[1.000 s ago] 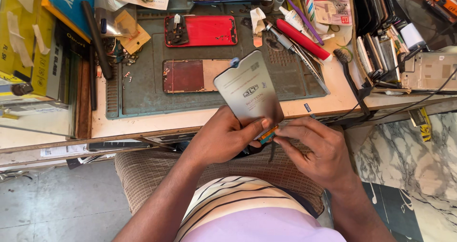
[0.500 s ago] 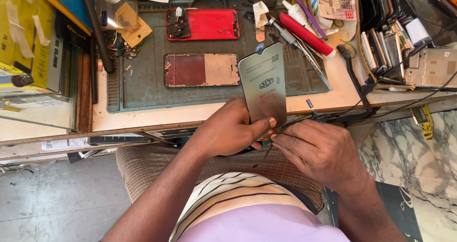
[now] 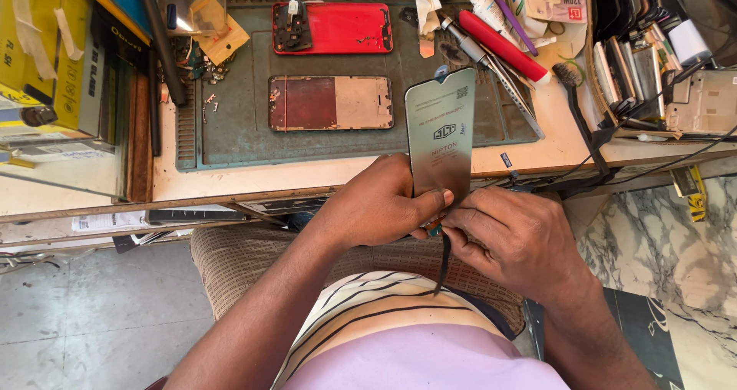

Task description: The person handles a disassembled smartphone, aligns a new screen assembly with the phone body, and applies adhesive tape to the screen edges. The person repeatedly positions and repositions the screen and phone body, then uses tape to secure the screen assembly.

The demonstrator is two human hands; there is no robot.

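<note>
A flat grey-green rubber work mat with raised edges (image 3: 230,140) is laid on the pale wooden bench (image 3: 553,140), and two phone parts are kept on it. A red phone back shell (image 3: 334,28) is seen near the far edge of the mat, and a bare metal phone frame, part red and part tan, (image 3: 330,103) is seen just below it, a little apart. A few tiny screws and bits are scattered on the left part of the mat. Yellow cardboard boxes (image 3: 38,48) are stacked at the left end of the bench; what is inside them cannot be told. At the right end, a dark rack of thin flat phone parts (image 3: 633,60) is stood on edge, and a red pen-shaped tool (image 3: 503,44) is laid beside it. A long, thin, dark grey screen protector sheet with a notch at the top (image 3: 440,133) is held upright above the near edge of the bench, in front of the person's body. Its bottom end is pinched by the left hand (image 3: 376,206), with the thumb pressed on the front and the fingers curled behind. The right hand (image 3: 522,240) is closed tightly just beside it, its fingertips touching the bottom edge of the sheet, where a thin dark strip (image 3: 444,263) is hanging down.
</note>
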